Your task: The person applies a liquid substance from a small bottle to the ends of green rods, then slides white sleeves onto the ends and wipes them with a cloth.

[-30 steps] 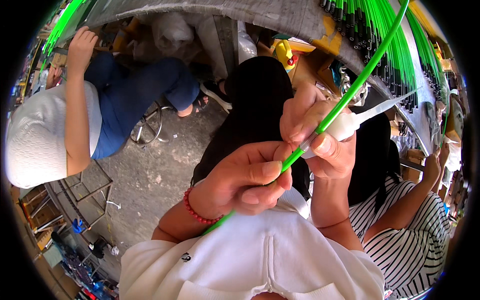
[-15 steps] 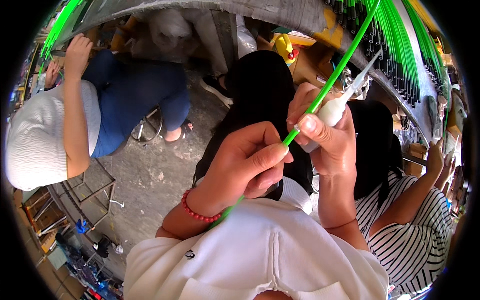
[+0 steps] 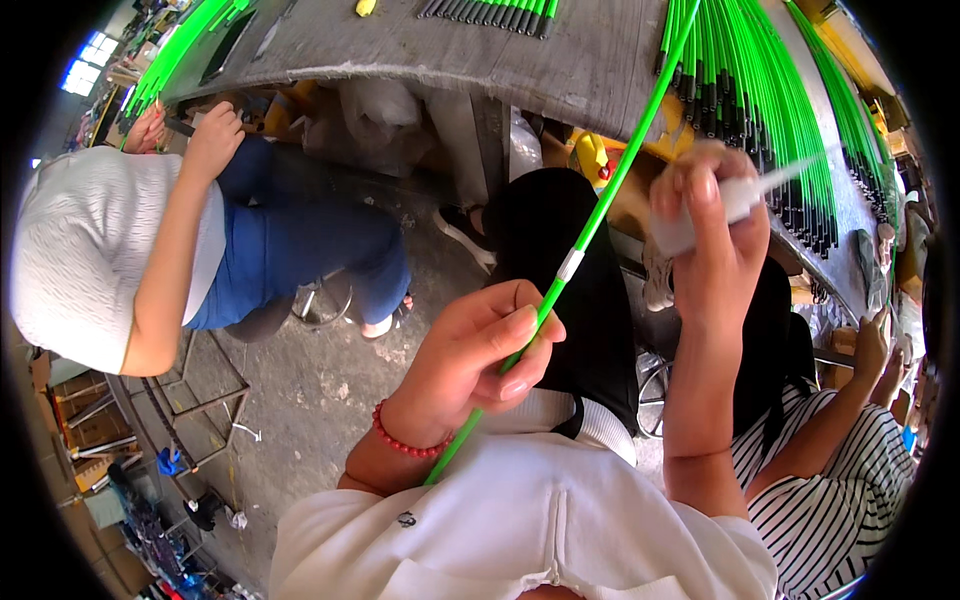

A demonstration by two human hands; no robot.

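Note:
A long thin green rod (image 3: 610,200) runs slantwise from beside my body up past the table edge. My left hand (image 3: 490,345), with a red bead bracelet (image 3: 405,440) at its wrist, is closed around the rod, just below a short silvery sleeve (image 3: 571,264) on it. To the right of the rod, apart from it, my right hand (image 3: 715,225) grips a white squeeze bottle (image 3: 740,198) with a long tapered nozzle (image 3: 795,172) pointing up and right. Hand and bottle are smeared by motion.
Many green rods with black ends (image 3: 740,100) lie fanned on the grey table (image 3: 400,45), with more at its far middle. A person in a white top (image 3: 90,250) sits at left, another in stripes (image 3: 820,490) at right. A metal frame (image 3: 210,390) stands on the floor.
My right hand has left the rod and moved right with the bottle, baring the silvery sleeve. The left hand still holds the rod. The view has shifted, showing more of the table.

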